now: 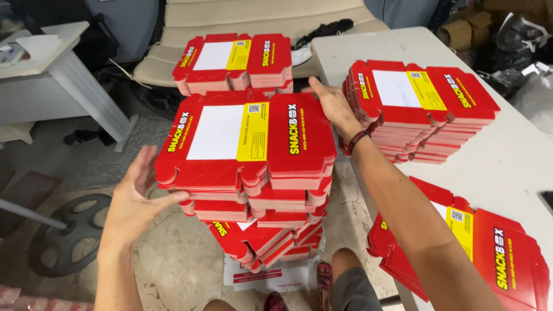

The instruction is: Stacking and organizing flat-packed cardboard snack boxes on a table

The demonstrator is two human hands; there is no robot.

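Both hands press on a tall stack of flat red boxes [247,173].

Left hand [135,196] reaches up with fingers spread wide, palm flat against the stack's left side. Right hand [334,106], arm stretched out, lies open on the far right top edge. Neither hand grips. The stack stands on the floor beside the white table [518,167].

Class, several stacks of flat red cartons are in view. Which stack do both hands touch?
The tall leaning stack on the floor: left hand and right hand press its sides; the others lie untouched.
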